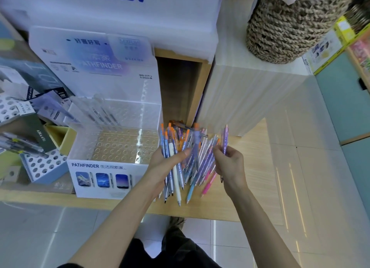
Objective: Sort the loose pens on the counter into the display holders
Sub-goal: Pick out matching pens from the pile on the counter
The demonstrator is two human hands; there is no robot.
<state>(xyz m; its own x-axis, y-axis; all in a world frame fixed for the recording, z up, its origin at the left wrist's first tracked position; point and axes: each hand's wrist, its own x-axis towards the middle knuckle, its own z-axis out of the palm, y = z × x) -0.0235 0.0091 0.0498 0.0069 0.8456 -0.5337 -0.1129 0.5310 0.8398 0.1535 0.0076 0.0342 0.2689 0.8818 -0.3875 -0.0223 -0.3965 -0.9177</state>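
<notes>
My left hand (164,163) grips a thick fanned bundle of pens (187,159), blue, orange-capped, white and pink, held upright over the wooden counter (252,167). My right hand (230,165) pinches one purple pen (225,139) at the right edge of the bundle, its top pointing up. Left of the hands stands a clear acrylic PATHFINDER display holder (112,145) with rows of round holes. Only a few clear pens (100,112) stand in its rear tier.
A white-and-blue perforated pen holder (43,165) and boxed pen packs crowd the counter's left. A tall white display card rises behind the acrylic holder. A white block with a woven basket (288,27) stands right of a wooden gap. Tiled floor lies below.
</notes>
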